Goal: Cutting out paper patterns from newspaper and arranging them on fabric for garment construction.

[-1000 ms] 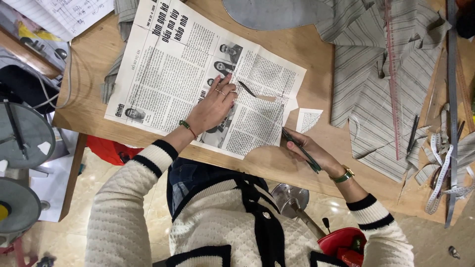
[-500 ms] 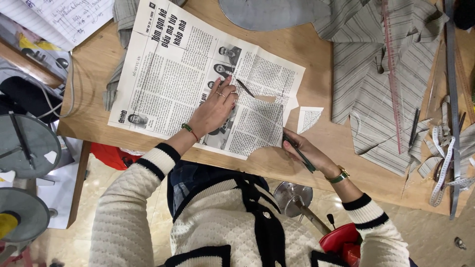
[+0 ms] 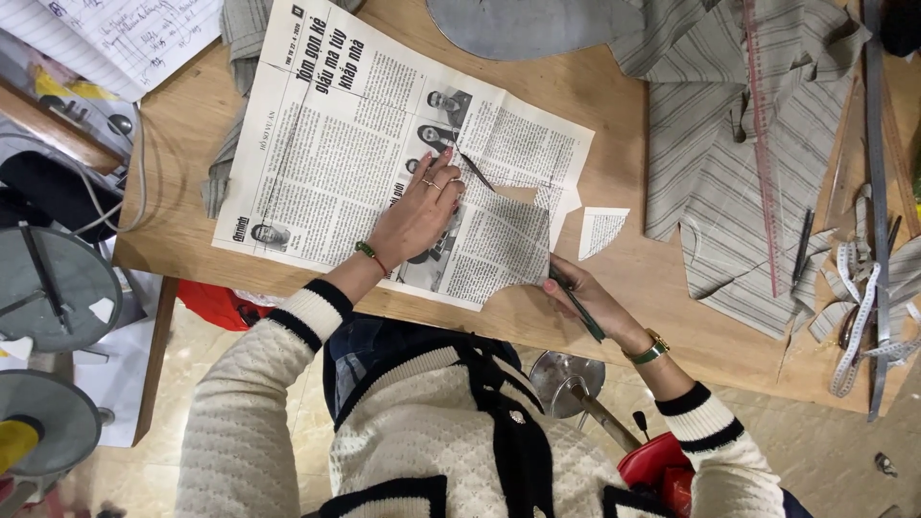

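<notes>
Nearby — striped fabric, paper scrap.

Pretty bright, even light from overhead, kind of warm on the wooden table. Shadows are soft and short; the left hand drops only a faint one onto the newspaper. No real glare, just a mild shine on the metal stool seat. Focus is decent in the middle, softer at the corners, and the wide lens bends the edges a bit.
</notes>
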